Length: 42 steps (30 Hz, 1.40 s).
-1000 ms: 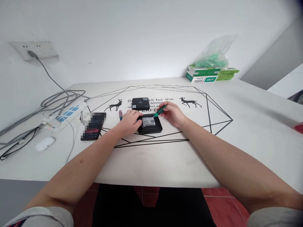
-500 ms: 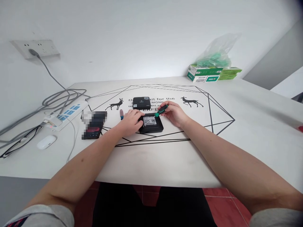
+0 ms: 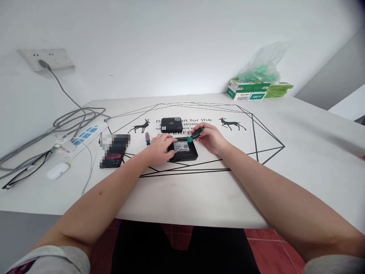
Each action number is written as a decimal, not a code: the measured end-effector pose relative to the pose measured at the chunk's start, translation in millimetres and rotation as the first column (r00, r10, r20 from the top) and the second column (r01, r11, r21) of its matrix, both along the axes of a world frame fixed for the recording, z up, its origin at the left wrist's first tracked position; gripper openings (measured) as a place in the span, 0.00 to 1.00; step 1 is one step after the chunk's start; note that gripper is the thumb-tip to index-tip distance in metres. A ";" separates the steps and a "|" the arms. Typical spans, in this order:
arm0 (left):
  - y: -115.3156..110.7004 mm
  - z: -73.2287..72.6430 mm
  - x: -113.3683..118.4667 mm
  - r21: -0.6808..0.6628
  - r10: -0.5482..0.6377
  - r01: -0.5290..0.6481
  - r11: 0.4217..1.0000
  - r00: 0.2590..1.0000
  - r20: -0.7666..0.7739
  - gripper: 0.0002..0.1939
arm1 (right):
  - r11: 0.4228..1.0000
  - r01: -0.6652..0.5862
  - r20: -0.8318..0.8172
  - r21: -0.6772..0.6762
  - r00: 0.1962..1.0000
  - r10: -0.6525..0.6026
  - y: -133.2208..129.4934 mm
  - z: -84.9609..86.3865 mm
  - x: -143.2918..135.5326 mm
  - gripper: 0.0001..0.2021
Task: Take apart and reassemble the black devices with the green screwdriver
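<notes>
A flat black electronic box (image 3: 191,155) with a white printed label lies on the table between my hands. My left hand (image 3: 160,149) is closed on its left side, with the thumb by the near left corner and fingers at the far edge. In my right hand (image 3: 211,137) is a screwdriver (image 3: 196,133) with a green and black handle. Its thin shaft slants down left across the label, and its tip is near my left thumb. A second black box (image 3: 171,125) lies just beyond. Left of my left hand lies a small screwdriver (image 3: 147,138) with a clear reddish handle.
A phone (image 3: 115,150), partly blurred out, lies to the left. Beyond it are a power strip (image 3: 88,134), grey cables (image 3: 68,114), glasses (image 3: 27,169) and a white earbud case (image 3: 57,171). Green and white boxes (image 3: 248,86) under a plastic bag (image 3: 264,64) stand at the back right.
The view has shifted slightly. My left thumb has moved a little toward the near edge of the box, beside the screwdriver tip. My right hand keeps almost the same pose.
</notes>
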<state>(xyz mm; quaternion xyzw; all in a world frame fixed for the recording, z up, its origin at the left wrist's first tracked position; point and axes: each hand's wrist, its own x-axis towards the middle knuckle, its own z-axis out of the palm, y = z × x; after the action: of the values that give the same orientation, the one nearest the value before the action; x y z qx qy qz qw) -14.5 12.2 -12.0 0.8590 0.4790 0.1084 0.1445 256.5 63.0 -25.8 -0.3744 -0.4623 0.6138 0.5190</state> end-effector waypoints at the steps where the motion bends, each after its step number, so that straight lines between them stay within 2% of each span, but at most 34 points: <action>1: 0.1 -0.2 0.0 0.002 0.000 0.000 1.000 1.000 -0.001 0.27 | 1.000 -0.003 0.002 0.001 1.000 0.003 0.1 -0.2 0.3 0.13; 10: 1.8 -4.5 -0.8 0.015 0.001 -0.001 1.000 1.000 0.014 0.27 | 1.000 0.007 0.006 -0.003 1.000 -0.007 0.0 0.0 -0.4 0.13; 31: -0.7 -1.1 0.8 0.004 0.006 -0.006 1.000 1.000 0.027 0.27 | 1.000 0.005 -0.005 -0.015 1.000 -0.005 -0.6 0.9 1.1 0.13; 40: -1.3 -0.6 1.0 -0.020 0.017 -0.017 1.000 1.000 0.000 0.30 | 0.992 0.111 -0.065 -0.054 0.991 -0.115 6.9 -5.0 5.9 0.14; 42: -2.4 -0.9 0.8 -0.039 0.004 -0.004 0.999 1.000 -0.002 0.35 | 0.988 0.144 -0.074 -0.064 0.986 -0.148 9.1 -6.2 6.8 0.14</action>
<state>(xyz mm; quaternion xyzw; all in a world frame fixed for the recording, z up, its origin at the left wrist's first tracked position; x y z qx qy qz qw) -13.7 9.7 -12.8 0.8552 0.4828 0.0982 0.1607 263.4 72.1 -32.0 -0.3980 -0.3947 0.6016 0.5691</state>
